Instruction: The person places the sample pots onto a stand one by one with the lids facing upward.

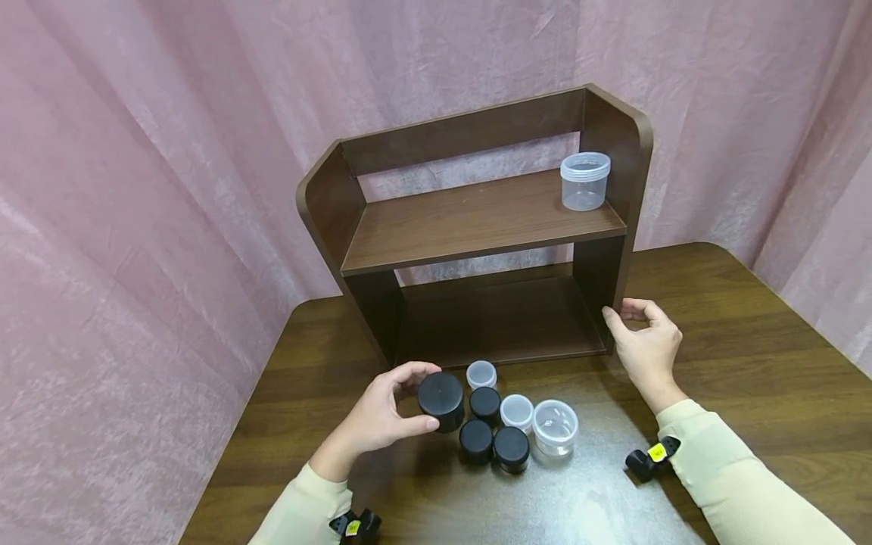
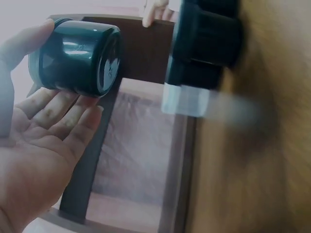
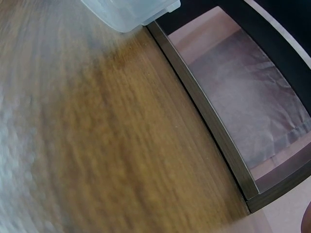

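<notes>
From the head view, my left hand (image 1: 381, 416) curls round a round black jar (image 1: 440, 400) on the wooden table (image 1: 749, 356), beside smaller jars; my right hand (image 1: 647, 344) touches the shelf (image 1: 477, 219), fingers loosely bent. At my left wrist, the jar (image 2: 75, 56) looks glossy. At my right wrist, only blurred wood grain shows.

A staged recording set: pink curtain (image 1: 136, 189) backdrop enclosing a wooden table (image 1: 749, 363) with a small shelf (image 1: 477, 219)
</notes>
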`<state>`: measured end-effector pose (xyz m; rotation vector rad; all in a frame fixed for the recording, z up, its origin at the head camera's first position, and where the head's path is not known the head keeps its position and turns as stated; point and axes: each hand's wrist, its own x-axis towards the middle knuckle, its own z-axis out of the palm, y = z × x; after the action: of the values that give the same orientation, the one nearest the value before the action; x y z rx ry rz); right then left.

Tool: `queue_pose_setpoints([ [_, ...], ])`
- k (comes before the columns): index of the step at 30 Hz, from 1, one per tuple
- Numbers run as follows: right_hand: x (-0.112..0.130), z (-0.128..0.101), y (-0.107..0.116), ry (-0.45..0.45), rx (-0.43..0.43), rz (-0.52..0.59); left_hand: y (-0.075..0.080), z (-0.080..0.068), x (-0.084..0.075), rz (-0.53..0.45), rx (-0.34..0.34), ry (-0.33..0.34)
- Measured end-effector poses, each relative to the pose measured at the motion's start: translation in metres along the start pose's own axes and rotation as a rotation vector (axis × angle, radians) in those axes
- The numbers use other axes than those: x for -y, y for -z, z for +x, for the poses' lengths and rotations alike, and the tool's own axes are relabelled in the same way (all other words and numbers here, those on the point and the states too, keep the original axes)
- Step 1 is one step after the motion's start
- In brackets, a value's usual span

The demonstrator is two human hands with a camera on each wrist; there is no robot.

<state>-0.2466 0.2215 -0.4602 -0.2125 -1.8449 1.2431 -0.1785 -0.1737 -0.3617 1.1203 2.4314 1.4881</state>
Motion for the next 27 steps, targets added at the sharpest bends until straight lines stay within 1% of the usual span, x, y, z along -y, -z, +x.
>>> queue_pose_setpoints([
  [4, 0.001, 0.0, 0.0, -0.001, -0.002, 0.002, 0.0, 0.009, -0.011, -0.001, -0.032, -0.002],
  [6, 0.001, 0.0, 0.001, -0.002, -0.003, 0.003, -0.001, 0.014, -0.016, -0.006, -0.041, -0.013],
  [13, 0.001, 0.0, 0.001, 0.0, 0.0, 0.008, -0.004, 0.028, -0.026, -0.072, -0.033, -0.085],
  [21, 0.002, 0.001, 0.002, 0.012, 0.005, 0.013, -0.005, 0.044, -0.043, -0.063, -0.041, -0.138],
  [27, 0.0, 0.001, 0.001, 0.014, 0.005, 0.005, -0.006, 0.059, -0.036, -0.051, -0.037, -0.161],
])
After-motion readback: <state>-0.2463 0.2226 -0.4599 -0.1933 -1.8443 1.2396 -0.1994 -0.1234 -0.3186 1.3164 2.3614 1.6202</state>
